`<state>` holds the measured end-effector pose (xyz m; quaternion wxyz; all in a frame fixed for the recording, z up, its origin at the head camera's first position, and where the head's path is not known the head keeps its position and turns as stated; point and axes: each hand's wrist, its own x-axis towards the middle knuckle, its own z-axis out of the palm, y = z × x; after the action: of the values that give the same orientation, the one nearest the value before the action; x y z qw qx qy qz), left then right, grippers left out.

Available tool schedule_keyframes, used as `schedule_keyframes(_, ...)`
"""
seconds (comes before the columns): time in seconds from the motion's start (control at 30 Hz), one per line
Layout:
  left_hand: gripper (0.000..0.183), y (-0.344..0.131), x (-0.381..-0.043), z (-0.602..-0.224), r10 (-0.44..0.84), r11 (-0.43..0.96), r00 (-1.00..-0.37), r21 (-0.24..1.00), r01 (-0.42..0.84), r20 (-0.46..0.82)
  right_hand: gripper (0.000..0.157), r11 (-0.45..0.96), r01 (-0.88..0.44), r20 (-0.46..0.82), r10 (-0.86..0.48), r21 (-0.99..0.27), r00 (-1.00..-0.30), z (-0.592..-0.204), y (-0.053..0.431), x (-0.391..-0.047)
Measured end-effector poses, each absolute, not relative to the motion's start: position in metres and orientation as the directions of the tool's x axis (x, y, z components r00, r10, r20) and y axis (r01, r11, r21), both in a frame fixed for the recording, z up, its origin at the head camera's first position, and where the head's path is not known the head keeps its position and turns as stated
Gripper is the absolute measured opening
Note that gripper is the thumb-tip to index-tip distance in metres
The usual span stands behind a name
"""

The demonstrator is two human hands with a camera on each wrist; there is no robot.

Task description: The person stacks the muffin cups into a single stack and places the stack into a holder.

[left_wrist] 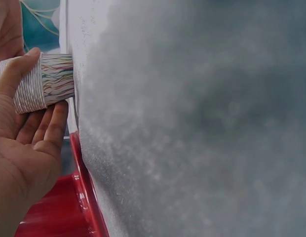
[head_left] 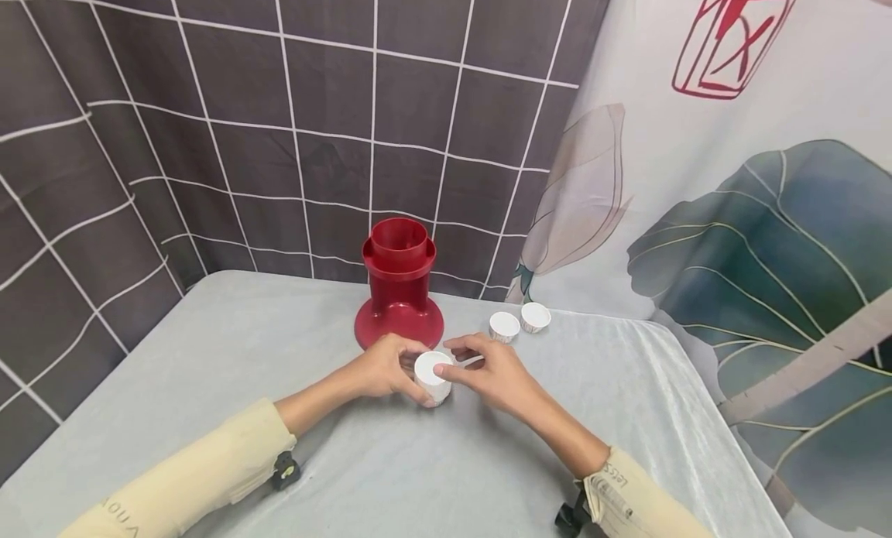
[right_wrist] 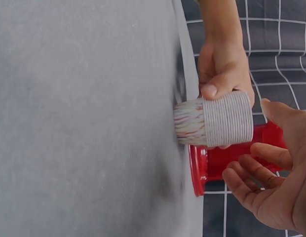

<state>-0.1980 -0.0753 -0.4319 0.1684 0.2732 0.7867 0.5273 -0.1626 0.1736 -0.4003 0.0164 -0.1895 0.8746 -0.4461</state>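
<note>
A tall stack of nested white paper baking cups (head_left: pixel 433 371), with rolled rims and colourful streaks on the sides, stands upright on the table. My left hand (head_left: pixel 390 370) grips the stack around its side, thumb on the near side and fingers behind, as the left wrist view also shows. My right hand (right_wrist: pixel 276 177) hovers at the top of the stack with its fingers loosely bent and parted. Its thumb tip is right at the top rim, and nothing shows between its fingers in the right wrist view.
Behind the stack stands a red plastic holder (head_left: pixel 399 290) with a round base and a cylindrical top. Two single white paper cups, a nearer one (head_left: pixel 504 327) and a farther one (head_left: pixel 536 317), sit at the back right of the cloth-covered table (head_left: pixel 279 313). A dark gridded curtain (head_left: pixel 327 97) hangs behind.
</note>
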Motion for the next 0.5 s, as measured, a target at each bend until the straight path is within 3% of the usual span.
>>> schedule_keyframes(0.5,0.052,-0.075,-0.197,-0.432,0.585,0.324,-0.811,0.912,0.251,0.015,0.04,0.57,-0.278,0.231,-0.156,-0.773,-0.96,-0.405,0.201,-0.181)
